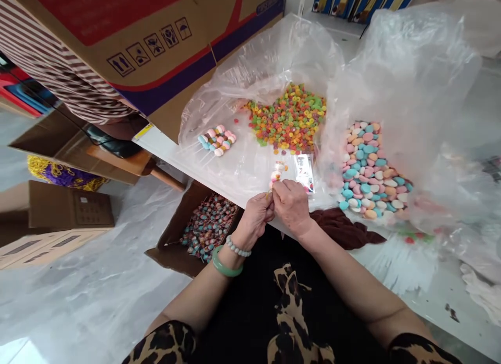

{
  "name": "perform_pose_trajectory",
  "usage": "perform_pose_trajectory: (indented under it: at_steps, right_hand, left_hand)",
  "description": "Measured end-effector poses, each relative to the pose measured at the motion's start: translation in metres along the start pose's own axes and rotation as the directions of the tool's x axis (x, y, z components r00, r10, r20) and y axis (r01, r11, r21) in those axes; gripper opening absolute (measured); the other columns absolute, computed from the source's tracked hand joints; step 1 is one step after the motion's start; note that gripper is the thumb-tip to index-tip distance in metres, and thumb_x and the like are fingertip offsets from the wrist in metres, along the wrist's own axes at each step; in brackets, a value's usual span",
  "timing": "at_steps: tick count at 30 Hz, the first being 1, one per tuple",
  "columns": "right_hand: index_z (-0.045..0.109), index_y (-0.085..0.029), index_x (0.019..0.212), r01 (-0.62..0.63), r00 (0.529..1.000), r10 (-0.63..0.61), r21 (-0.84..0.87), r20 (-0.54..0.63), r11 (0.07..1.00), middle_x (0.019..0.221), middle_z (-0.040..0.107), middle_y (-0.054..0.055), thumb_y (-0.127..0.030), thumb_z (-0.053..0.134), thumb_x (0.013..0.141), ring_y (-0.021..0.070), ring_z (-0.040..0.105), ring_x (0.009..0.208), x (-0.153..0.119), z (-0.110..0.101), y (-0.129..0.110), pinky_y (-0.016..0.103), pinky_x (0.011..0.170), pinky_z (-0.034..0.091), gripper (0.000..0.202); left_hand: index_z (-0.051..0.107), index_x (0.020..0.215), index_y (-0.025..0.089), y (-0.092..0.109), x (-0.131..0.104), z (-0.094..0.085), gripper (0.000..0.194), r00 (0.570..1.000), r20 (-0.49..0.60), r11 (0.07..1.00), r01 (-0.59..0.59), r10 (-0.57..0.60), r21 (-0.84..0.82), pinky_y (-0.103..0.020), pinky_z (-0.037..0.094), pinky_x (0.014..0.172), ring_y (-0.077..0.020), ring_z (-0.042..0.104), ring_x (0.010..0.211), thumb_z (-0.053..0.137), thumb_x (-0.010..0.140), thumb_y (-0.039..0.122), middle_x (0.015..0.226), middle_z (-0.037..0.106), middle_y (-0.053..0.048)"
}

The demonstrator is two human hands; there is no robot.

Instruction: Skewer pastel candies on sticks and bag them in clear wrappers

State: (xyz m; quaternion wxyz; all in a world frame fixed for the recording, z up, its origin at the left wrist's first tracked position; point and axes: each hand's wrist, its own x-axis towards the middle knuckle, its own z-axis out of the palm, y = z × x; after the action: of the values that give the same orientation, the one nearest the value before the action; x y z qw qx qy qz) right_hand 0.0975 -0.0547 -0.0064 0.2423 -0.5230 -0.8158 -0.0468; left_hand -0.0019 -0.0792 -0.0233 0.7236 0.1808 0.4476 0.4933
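My left hand [257, 215] and my right hand [291, 204] meet at the table's front edge, fingers pinched together. Between the fingertips is something small and yellowish, too small to make out. Just beyond them lies a short row of pink, white and orange candies [278, 172], beside a silvery packet [305, 172]. Farther back is a heap of small colourful ring candies [291, 118] on clear plastic. To the left sit several candy skewers [217, 140] in pink, blue and brown with white sticks. At the right, a pile of pastel oval candies [370, 171] rests in plastic.
A large printed carton [156, 45] stands at the back left. Below the table edge, an open box [168, 238] holds many wrapped candies. A dark brown cloth [344, 229] lies right of my hands. A person in a striped top [58, 61] is at the left.
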Motion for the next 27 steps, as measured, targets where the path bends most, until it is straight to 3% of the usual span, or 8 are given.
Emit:
perform_pose_trajectory:
  at_steps: [9,13,16,19,21,23,25,27]
  right_hand:
    - [0.066,-0.019,0.076,0.124,0.99,-0.123,-0.02,0.066,0.992,0.073,0.06,0.008,-0.017,0.044,0.096,0.0223,0.047,0.075,-0.019,-0.008,0.02,0.036,0.071,0.027,0.029]
    - [0.067,-0.019,0.079,0.039,0.994,-0.05,0.105,0.096,0.994,0.075,0.06,0.008,-0.017,0.043,0.094,0.0216,0.049,0.075,-0.022,-0.011,0.02,0.034,0.071,0.03,0.029]
    - [0.067,-0.021,0.084,-0.134,0.984,0.083,0.346,0.16,0.929,0.079,0.063,0.006,-0.018,0.043,0.093,0.0206,0.054,0.079,-0.022,-0.007,0.018,0.032,0.073,0.035,0.026]
    - [0.064,-0.023,0.079,-0.411,0.911,0.292,0.594,0.29,0.692,0.082,0.065,0.002,-0.021,0.049,0.086,0.0182,0.057,0.078,-0.022,0.004,0.014,0.03,0.074,0.041,0.016]
    - [0.06,-0.023,0.076,-0.567,0.816,0.449,0.656,0.364,0.498,0.072,0.062,-0.002,-0.024,0.058,0.079,0.0163,0.055,0.069,-0.022,0.009,0.013,0.029,0.069,0.042,0.003]
    - [0.059,-0.023,0.081,-0.658,0.716,0.516,0.702,0.471,0.272,0.061,0.054,-0.006,-0.028,0.067,0.07,0.0142,0.05,0.059,-0.019,0.008,0.015,0.028,0.062,0.041,0.014]
    - [0.061,-0.022,0.09,-0.677,0.684,0.406,0.735,0.606,0.043,0.058,0.053,-0.008,-0.03,0.073,0.064,0.0123,0.047,0.054,-0.017,0.0,0.019,0.026,0.057,0.039,0.03]
    - [0.064,-0.02,0.091,-0.67,0.72,0.178,0.738,0.671,-0.076,0.063,0.057,-0.006,-0.031,0.078,0.059,0.012,0.05,0.056,-0.017,-0.015,0.02,0.027,0.059,0.042,0.036]
  left_hand:
    - [0.045,0.066,0.017,-0.006,-0.001,0.001,0.049,0.999,0.047,0.998,0.017,-0.02,0.066,-0.02,0.013,0.042,-0.0005,0.021,0.04,0.08,0.067,0.051,0.05,0.035,0.01]
    - [0.047,0.067,0.016,-0.004,-0.002,0.002,0.047,0.999,0.001,0.994,-0.035,0.035,0.101,-0.019,0.014,0.042,-0.0006,0.023,0.041,0.078,0.068,0.051,0.053,0.038,0.009]
    - [0.048,0.068,0.016,-0.003,-0.002,0.003,0.04,0.996,-0.06,0.992,-0.058,0.065,0.116,-0.018,0.015,0.042,-0.0009,0.024,0.041,0.075,0.07,0.046,0.054,0.04,0.008]
    - [0.047,0.067,0.017,-0.006,0.0,0.005,0.032,0.988,-0.145,0.994,-0.034,0.049,0.1,-0.018,0.013,0.04,-0.0013,0.023,0.039,0.07,0.072,0.038,0.052,0.04,0.008]
    - [0.045,0.065,0.018,-0.007,0.002,0.006,0.029,0.98,-0.191,0.996,-0.045,0.059,0.076,-0.018,0.012,0.04,-0.0013,0.022,0.038,0.068,0.071,0.034,0.051,0.039,0.008]
    - [0.045,0.064,0.018,-0.004,0.001,0.004,0.031,0.981,-0.177,0.996,-0.066,0.074,0.052,-0.017,0.012,0.04,-0.0012,0.023,0.039,0.069,0.07,0.035,0.05,0.038,0.008]
    - [0.047,0.062,0.017,0.002,-0.002,-0.003,0.035,0.998,-0.055,0.998,-0.03,0.033,0.054,-0.017,0.013,0.04,-0.0014,0.025,0.039,0.073,0.068,0.039,0.049,0.04,0.007]
    - [0.053,0.061,0.014,0.01,-0.007,-0.014,0.038,0.982,0.161,0.989,0.078,-0.099,0.129,-0.018,0.012,0.039,-0.002,0.027,0.039,0.076,0.065,0.045,0.047,0.043,0.005]
